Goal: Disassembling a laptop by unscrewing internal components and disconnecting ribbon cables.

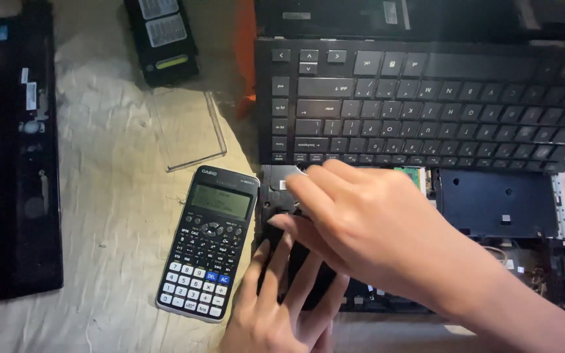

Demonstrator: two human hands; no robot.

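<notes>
The right hand (361, 216) reaches across the opened laptop base (498, 216) and its fingertips pinch a small silver part (300, 171) at the left corner, just under the detached keyboard (420, 104). The left hand (282, 307) lies flat with spread fingers on the dark front edge of the base, grasping nothing. A black calculator (208, 243) lies just beside the base on the pale cloth (112, 196). A clear plastic cover (188, 127) and a long black panel (17, 157) lie further left.

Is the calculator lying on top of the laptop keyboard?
No, the calculator lies on the cloth, left of the keyboard.
</notes>
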